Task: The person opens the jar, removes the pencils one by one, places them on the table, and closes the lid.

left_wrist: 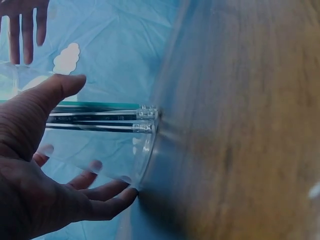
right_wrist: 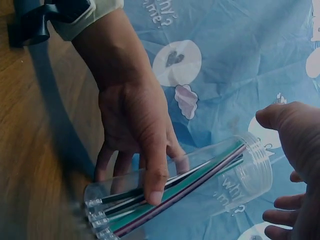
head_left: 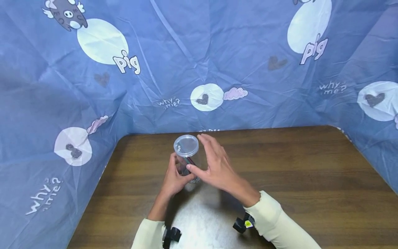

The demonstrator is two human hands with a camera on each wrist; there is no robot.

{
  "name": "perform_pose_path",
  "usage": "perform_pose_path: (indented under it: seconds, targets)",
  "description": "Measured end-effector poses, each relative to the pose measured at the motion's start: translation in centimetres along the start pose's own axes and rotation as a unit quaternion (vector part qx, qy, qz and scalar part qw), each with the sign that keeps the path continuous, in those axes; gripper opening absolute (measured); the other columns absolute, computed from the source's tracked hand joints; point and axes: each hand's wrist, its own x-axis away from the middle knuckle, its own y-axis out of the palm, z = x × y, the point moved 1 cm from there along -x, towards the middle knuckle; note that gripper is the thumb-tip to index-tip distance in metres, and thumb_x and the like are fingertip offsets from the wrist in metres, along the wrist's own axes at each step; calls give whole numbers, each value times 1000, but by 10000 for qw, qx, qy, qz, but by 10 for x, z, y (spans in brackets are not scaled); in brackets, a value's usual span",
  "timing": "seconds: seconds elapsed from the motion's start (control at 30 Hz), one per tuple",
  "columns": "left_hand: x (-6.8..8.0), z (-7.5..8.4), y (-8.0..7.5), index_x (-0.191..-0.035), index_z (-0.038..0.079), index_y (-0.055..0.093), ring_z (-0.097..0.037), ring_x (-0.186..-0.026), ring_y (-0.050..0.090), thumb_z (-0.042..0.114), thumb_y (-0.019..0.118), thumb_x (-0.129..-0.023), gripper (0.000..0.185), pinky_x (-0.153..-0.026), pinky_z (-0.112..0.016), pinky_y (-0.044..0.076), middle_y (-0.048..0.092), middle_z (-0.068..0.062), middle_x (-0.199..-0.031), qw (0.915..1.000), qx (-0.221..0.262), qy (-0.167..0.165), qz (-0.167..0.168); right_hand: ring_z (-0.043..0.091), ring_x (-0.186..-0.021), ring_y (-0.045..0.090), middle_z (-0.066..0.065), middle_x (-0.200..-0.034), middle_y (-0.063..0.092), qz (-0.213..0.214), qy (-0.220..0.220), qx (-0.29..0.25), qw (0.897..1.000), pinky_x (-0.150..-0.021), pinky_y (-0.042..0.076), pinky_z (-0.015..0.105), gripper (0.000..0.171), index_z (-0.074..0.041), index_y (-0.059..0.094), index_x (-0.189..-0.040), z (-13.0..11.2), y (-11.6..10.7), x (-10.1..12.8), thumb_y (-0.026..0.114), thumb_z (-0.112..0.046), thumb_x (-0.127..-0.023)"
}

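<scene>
So your left hand [head_left: 174, 180] has its fingers and thumb wrapped round the lower body of the clear cylindrical plastic jar [head_left: 186, 157], which is standing upright on the dark wood-grain worktop [head_left: 295, 180] near its back edge, right in front of that blue printed cloth backdrop [head_left: 174, 62]. Through the jar wall you can see a bunch of thin coloured sticks [right_wrist: 200, 175], pens or straws, hard to tell which, running bottom to top. The round translucent lid [head_left: 186, 145] is sitting on top of the jar. Your right hand [head_left: 217, 166] is beside the jar with fingers mostly straight and spread, thumb tip touching or nearly touching the side, not actually gripping anything. Looks to me like you're at the bracing stage: left hand steadies the jar while the right lines up on it. If the lid is what you're after, I'd say the next move needs the right fingers curling over the rim from above, and the left holding firm so the jar doesn't tip or spin.
</scene>
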Motion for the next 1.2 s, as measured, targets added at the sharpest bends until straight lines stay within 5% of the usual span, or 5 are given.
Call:
perform_pose_path:
  seconds: [0.33,0.63,0.9,1.0,1.2]
  targets:
    - [-10,9,-2,-147,4,32,-34,-127,49,4,88,-65,100,-111,-48,35,51,-20,-137,9947,255,993,-8,32,-132,46,20,-148,42,112,-56,-181,9998,-101,42,55,90,-5,36,-151,1,15,1,79,-40,-81]
    - [-18,9,0,-136,-2,47,-33,-119,56,-7,81,-63,80,-107,-46,41,60,-21,-127,9957,289,851,206,33,-122,51,16,-138,49,485,738,-250,9958,-101,44,51,92,-1,37,-148,-10,25,-8,79,-44,-79]
    - [-11,51,-6,-132,-14,43,-45,-116,55,-8,77,-63,77,-104,-54,42,58,-32,-123,9962,-16,865,91,32,-111,55,14,-129,53,923,1101,-216,9894,-93,47,48,90,-2,44,-141,-13,36,-20,84,-47,-74]
    - [-12,46,-5,-131,-14,43,-45,-114,56,-8,77,-64,75,-103,-54,42,59,-32,-121,9972,-21,741,49,32,-111,55,13,-128,53,1106,1151,-339,9866,-92,46,47,89,-2,46,-139,-14,40,-20,85,-46,-72]
    - [-21,12,1,-132,-8,47,-38,-114,58,-6,81,-62,78,-104,-49,43,62,-25,-121,9984,95,553,40,31,-111,56,12,-125,55,1400,1303,-568,9799,-90,46,46,86,-3,49,-134,-15,45,-20,87,-46,-70]
